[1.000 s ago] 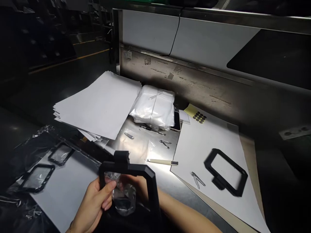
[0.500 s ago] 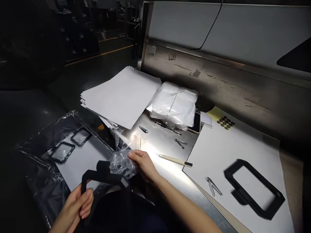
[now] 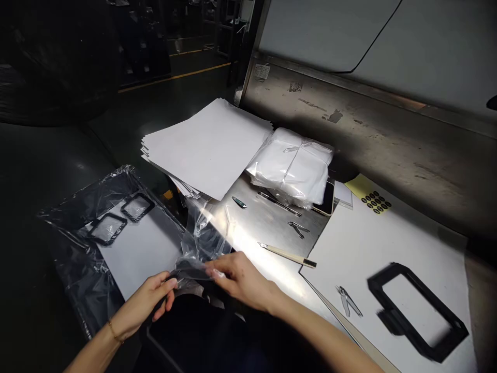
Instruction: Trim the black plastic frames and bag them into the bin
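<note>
A thin clear plastic bag (image 3: 191,268) is stretched between my two hands, low in front of my body. My left hand (image 3: 149,298) pinches its left edge, and my right hand (image 3: 243,280) has its fingers closed on the other side. More clear plastic (image 3: 205,233) rises behind them against the table edge. Over my dark lap, a faint dark bar (image 3: 163,351) shows below my left hand; whether it belongs to a frame I cannot tell. To the right, a black rectangular frame (image 3: 421,310) with a side tab lies on white paper (image 3: 411,238).
A craft knife (image 3: 287,255), two nippers (image 3: 348,301) (image 3: 298,229), a small green tool (image 3: 239,202) and pens (image 3: 279,203) lie on the metal table (image 3: 252,223). Behind are a paper stack (image 3: 209,145), a plastic-wrapped bundle (image 3: 291,163) and yellow stickers (image 3: 359,186). Two bagged frames (image 3: 107,229) (image 3: 136,207) lie left.
My left hand has let go of the black frame it held up and now pinches the plastic bag. Both hands have come together on the bag. The view has shifted slightly left.
</note>
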The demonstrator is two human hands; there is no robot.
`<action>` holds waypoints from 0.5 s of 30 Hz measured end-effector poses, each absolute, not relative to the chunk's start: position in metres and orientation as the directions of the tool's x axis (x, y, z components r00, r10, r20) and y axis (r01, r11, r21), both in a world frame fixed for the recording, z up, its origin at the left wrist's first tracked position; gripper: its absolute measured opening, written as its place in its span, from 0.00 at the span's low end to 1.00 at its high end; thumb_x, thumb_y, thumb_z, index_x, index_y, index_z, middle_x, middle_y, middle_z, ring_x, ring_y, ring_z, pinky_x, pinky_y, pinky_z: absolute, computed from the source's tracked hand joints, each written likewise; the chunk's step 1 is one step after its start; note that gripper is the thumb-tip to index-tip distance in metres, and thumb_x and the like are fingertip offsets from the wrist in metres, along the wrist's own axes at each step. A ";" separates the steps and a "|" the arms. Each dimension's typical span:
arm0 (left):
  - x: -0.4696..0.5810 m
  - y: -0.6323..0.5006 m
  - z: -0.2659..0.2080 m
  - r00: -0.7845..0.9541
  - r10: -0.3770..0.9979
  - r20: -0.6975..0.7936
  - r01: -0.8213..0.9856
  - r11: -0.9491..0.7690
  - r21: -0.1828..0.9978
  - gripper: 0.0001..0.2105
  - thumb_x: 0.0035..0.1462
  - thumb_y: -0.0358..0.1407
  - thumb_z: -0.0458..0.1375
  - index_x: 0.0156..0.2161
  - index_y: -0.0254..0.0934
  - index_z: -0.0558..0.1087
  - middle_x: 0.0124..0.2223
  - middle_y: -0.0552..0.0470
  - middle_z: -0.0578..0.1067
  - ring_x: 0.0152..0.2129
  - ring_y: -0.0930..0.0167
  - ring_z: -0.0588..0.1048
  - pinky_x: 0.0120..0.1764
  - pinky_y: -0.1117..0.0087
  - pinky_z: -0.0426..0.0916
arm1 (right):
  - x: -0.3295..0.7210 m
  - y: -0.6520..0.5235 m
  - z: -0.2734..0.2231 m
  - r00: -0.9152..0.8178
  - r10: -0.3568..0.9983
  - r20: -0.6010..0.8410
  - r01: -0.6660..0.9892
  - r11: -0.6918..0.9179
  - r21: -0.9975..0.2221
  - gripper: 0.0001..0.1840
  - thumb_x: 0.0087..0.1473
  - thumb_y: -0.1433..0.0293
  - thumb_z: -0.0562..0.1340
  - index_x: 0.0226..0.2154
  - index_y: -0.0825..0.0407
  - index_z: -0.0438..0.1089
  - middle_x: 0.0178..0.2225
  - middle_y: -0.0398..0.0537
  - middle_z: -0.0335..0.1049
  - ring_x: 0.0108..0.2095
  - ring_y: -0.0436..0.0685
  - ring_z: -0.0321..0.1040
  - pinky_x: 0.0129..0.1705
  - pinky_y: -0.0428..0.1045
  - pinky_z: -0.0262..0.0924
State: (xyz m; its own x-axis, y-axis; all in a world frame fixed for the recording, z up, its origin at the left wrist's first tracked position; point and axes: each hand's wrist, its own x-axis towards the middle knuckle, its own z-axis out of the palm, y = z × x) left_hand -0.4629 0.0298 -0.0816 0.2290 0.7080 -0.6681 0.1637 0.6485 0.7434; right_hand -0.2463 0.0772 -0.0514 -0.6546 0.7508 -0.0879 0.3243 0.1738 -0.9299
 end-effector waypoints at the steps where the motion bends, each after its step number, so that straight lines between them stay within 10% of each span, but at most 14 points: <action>1: -0.466 0.027 -0.082 0.218 0.707 -0.673 0.162 0.654 0.739 0.13 0.52 0.44 0.48 0.27 0.34 0.65 0.17 0.57 0.66 0.08 0.81 0.56 0.15 0.77 0.49 | -0.240 0.065 -0.052 -0.673 0.735 -0.078 0.398 0.271 -0.876 0.14 0.52 0.68 0.50 0.33 0.56 0.69 0.23 0.46 0.65 0.22 0.49 0.56 0.26 0.44 0.49; 4: -0.474 0.021 -0.080 0.203 0.694 -0.691 0.162 0.672 0.723 0.13 0.52 0.43 0.48 0.39 0.37 0.65 0.19 0.57 0.68 0.08 0.80 0.59 0.16 0.77 0.55 | -0.237 0.029 -0.060 -0.769 0.629 -0.117 0.525 0.516 -0.677 0.15 0.51 0.71 0.49 0.38 0.56 0.66 0.22 0.48 0.66 0.19 0.49 0.57 0.21 0.43 0.49; 9: -0.473 0.028 -0.090 0.204 0.702 -0.683 0.189 0.656 0.731 0.32 0.51 0.41 0.51 0.57 0.45 0.40 0.20 0.57 0.70 0.08 0.75 0.63 0.13 0.75 0.57 | -0.283 0.012 -0.070 -0.781 0.611 -0.131 0.521 0.520 -0.676 0.15 0.53 0.69 0.47 0.42 0.51 0.61 0.22 0.43 0.67 0.18 0.49 0.59 0.22 0.43 0.51; 15: -0.484 0.014 -0.115 0.101 0.719 -0.688 0.251 0.651 0.717 0.17 0.52 0.45 0.47 0.24 0.36 0.70 0.15 0.55 0.68 0.12 0.75 0.65 0.16 0.76 0.59 | -0.307 0.013 -0.083 -0.820 0.535 -0.206 0.494 0.479 -0.725 0.13 0.54 0.65 0.49 0.33 0.53 0.65 0.24 0.43 0.69 0.22 0.49 0.64 0.24 0.42 0.52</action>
